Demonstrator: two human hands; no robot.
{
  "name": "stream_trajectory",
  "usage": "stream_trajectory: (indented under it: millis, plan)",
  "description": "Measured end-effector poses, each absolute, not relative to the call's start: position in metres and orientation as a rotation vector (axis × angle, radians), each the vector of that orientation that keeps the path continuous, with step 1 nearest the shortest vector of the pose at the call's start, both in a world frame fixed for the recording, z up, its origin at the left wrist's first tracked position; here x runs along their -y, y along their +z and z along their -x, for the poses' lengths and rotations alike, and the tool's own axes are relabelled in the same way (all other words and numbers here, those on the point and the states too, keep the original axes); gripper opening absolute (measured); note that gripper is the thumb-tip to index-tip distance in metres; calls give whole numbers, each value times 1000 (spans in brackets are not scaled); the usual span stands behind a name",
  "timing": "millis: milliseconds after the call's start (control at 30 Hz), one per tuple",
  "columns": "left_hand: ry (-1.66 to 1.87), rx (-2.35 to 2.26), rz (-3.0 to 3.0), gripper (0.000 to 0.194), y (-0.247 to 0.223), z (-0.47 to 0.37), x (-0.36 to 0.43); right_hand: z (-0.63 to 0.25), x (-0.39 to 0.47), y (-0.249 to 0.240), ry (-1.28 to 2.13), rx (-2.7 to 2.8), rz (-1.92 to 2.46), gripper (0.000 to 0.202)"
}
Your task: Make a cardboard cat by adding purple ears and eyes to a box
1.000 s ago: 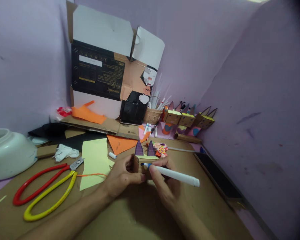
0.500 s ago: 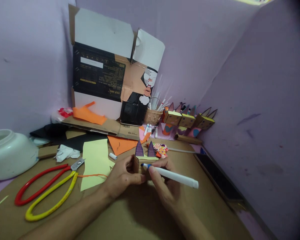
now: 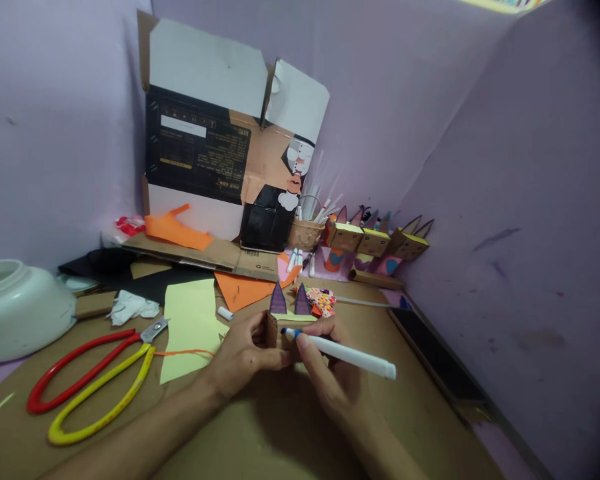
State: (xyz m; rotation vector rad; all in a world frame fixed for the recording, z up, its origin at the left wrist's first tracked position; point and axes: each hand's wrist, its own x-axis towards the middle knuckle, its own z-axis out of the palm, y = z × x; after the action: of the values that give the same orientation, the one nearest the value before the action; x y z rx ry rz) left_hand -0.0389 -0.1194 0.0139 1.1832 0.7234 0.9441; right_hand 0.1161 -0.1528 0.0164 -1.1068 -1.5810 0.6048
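Between my hands is a small cardboard box [image 3: 272, 328] topped with two purple pointed ears [image 3: 279, 300] and a pale yellow strip. My left hand [image 3: 247, 353] is closed round its left side, with the thumb along the lower front. In my right hand [image 3: 330, 363] is a white marker [image 3: 353, 354] with a blue tip, pinched between thumb and fingers. The tip touches, or nearly touches, the front of the box. My right fingers also rest by the right edge of the box and hide part of it.
Scissors with red and yellow handles [image 3: 95, 393] lie left, beside pale yellow paper [image 3: 190, 320] and a white cap [image 3: 225, 313]. A white bowl [image 3: 27, 307] stands far left. Several eared cardboard figures [image 3: 375, 241] and a marker basket [image 3: 306, 233] stand behind; a dark phone-like slab [image 3: 435, 353] lies right.
Almost nothing has changed. The marker's back end has dipped very slightly, while both hands keep their hold and the tip stays at the front of the box.
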Motion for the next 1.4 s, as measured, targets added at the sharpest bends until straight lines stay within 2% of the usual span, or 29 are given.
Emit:
stream_trajectory:
  millis: [633, 1000, 1267, 1400]
  plan:
    - [970, -790, -1221, 34, 8, 40, 119, -117, 154, 21, 533, 1650, 1162, 12]
    - [959, -748, -1199, 46, 13, 39, 121, -119, 154, 18, 542, 1685, 1164, 10]
    - [965, -802, -1197, 33, 14, 39, 121, -117, 153, 19, 549, 1655, 1161, 12]
    - [965, -766, -1189, 34, 13, 38, 121, -118, 152, 16, 562, 1634, 1145, 11]
